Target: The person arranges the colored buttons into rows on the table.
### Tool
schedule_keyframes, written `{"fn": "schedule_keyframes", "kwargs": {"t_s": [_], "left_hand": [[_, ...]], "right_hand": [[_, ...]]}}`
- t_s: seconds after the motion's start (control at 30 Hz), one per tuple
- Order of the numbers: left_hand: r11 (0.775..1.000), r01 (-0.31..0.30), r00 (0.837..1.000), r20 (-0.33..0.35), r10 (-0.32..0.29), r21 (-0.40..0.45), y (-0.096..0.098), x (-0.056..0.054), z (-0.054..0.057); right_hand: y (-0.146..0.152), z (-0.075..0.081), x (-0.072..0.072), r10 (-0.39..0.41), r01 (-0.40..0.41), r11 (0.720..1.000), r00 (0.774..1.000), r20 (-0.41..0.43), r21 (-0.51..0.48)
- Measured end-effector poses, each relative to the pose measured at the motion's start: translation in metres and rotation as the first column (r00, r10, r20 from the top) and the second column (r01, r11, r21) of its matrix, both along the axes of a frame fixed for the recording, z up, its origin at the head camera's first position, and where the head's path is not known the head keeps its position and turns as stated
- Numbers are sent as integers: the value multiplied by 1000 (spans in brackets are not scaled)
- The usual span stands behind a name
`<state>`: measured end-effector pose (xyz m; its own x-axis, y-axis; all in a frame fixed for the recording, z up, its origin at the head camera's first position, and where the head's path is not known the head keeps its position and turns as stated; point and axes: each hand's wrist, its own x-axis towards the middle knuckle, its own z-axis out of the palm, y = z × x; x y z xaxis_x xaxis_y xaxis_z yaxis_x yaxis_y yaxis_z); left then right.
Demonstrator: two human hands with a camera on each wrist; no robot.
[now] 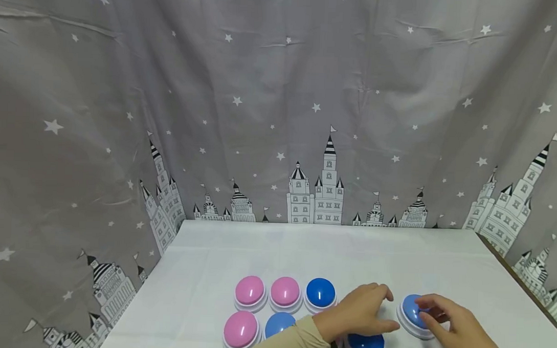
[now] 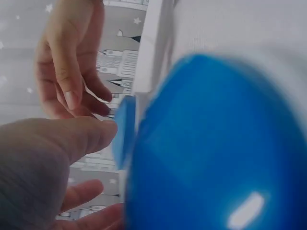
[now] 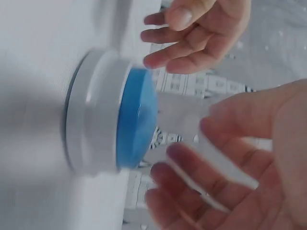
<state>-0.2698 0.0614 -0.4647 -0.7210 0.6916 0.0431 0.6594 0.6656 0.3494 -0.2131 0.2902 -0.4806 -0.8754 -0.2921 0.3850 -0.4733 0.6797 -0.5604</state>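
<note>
At the right of the head view, a light blue push button (image 1: pixel 411 307) with a white base sits on the table. My right hand (image 1: pixel 459 323) hovers at its right side, fingers loosely bent. In the right wrist view those fingers are apart from the blue dome (image 3: pixel 139 120) and hold nothing. My left hand (image 1: pixel 362 310) is held to the left of that button, thumb and fingers spread with nothing between them. Below its thumb lies a dark blue button (image 1: pixel 366 346), whose dome fills much of the left wrist view. The left hand and sleeve hide part of the button group.
Pink buttons (image 1: pixel 250 290), another dark blue button (image 1: pixel 320 292) and a second light blue one (image 1: pixel 279 323) stand close together in rows on the white table (image 1: pixel 196 273). A grey curtain (image 1: pixel 264 66) with stars and castles hangs behind and beside the table.
</note>
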Motion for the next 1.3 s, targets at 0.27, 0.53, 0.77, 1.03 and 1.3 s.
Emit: {"fn": "schedule_keyframes", "kwargs": {"t_s": [0.27,0.53,0.77,1.03,1.3], "left_hand": [[997,3,1000,5,-4,73,41,-21,-22],[996,58,996,-77,-52,67,53,-21,-29],[996,64,997,-47,-61,59,44,-23,-21],[994,-27,1000,-6,27,107,4,-33,-6],[991,-76,997,-13,78,111,-36,-36,-9]], "right_hand": [[27,-4,-8,-196,180,980,932,305,80],[32,-13,-8,-105,113,993,947,303,-10],[19,-12,-8,-84,106,992,963,255,-74],[-8,-7,-20,73,-43,986,981,181,-161],[-37,-20,-36,228,-187,960,954,194,-210]]}}
